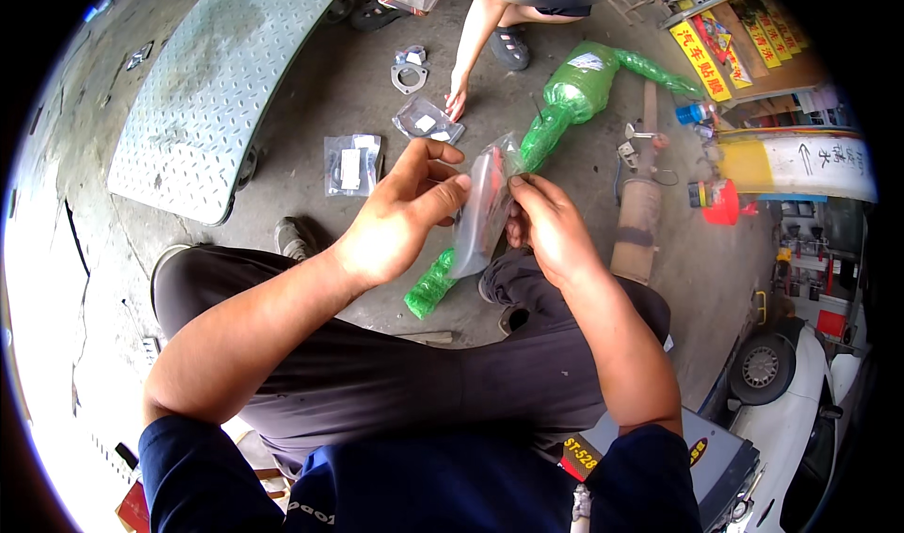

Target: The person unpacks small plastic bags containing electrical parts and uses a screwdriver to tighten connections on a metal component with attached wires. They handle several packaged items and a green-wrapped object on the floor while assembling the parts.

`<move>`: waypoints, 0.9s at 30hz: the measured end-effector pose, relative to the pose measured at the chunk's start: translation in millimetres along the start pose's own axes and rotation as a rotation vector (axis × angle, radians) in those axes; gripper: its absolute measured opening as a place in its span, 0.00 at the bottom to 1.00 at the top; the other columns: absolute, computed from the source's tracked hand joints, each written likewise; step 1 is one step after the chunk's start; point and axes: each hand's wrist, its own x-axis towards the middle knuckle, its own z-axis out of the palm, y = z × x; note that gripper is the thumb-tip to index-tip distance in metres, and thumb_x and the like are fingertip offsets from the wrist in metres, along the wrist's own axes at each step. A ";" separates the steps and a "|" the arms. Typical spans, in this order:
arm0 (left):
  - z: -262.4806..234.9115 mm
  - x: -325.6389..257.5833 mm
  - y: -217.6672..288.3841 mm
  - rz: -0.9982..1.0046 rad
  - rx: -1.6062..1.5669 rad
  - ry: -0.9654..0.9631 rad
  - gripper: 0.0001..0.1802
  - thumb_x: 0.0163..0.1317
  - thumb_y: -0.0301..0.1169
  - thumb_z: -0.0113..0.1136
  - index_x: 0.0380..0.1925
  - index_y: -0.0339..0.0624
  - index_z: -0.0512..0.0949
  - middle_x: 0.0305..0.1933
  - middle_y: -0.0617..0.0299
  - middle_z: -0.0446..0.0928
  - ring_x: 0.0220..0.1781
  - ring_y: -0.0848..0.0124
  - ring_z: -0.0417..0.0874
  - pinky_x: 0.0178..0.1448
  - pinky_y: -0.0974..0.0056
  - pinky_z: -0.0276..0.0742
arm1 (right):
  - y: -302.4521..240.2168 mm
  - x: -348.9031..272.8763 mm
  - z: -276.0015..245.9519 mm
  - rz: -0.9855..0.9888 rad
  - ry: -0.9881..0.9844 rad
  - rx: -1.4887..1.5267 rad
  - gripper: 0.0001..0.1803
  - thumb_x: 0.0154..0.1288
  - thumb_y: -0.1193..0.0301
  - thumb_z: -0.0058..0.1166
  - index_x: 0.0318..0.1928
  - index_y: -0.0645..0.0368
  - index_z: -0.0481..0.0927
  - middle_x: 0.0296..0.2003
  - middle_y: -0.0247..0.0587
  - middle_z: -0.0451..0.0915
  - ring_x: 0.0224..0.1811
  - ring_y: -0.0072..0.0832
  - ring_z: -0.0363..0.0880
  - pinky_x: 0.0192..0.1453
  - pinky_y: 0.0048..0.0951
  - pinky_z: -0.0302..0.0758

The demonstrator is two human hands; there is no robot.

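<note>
Concrete floor (348, 109) spread under us in the head view, grey and stained, with a checker-plate ramp (202, 81) to our left and a white car (800, 392) at the lower right. We sat with knees up, and between them we held a clear bag (478, 215) upright, above a long part wrapped in green film (556, 119) that lay on the floor. Our left hand (400, 218) had its thumb and fingers closed on the bag's left edge near the top; our right hand (546, 227) pinched the opposite edge, fingers shut on it. Both forearms rose from the lower edge and met at the bag, wrists bent inward.

We judged the bag light, thin and limp, likely slick, so best taken at its top edges. Whatever sat inside we could not tell.

Beyond, two more bags (351, 164) and a metal gasket (410, 76) lay on the floor, near another person's hand (457, 104).
</note>
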 end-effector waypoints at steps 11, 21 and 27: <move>4.5 -7.5 0.8 0.225 0.614 -0.016 0.06 0.74 0.23 0.66 0.44 0.36 0.78 0.34 0.52 0.80 0.39 0.64 0.86 0.42 0.59 0.81 | 8.6 8.1 -7.1 0.005 0.060 -0.026 0.13 0.86 0.64 0.52 0.45 0.61 0.80 0.32 0.31 0.79 0.26 0.19 0.76 0.29 0.26 0.71; 3.4 -8.9 -22.8 0.068 0.617 0.000 0.08 0.75 0.28 0.64 0.39 0.34 0.77 0.30 0.52 0.80 0.30 0.62 0.83 0.38 0.56 0.78 | 3.4 -4.7 12.6 0.038 -0.297 -0.345 0.18 0.85 0.57 0.55 0.48 0.62 0.83 0.37 0.34 0.85 0.34 0.19 0.84 0.36 0.26 0.81; 6.2 -17.2 -20.9 -0.213 0.471 -0.134 0.11 0.76 0.30 0.65 0.50 0.32 0.81 0.36 0.58 0.84 0.32 0.74 0.83 0.39 0.62 0.81 | 0.8 -9.8 23.2 0.094 -0.379 -0.385 0.26 0.84 0.48 0.57 0.53 0.63 0.84 0.38 0.34 0.87 0.34 0.21 0.86 0.37 0.26 0.83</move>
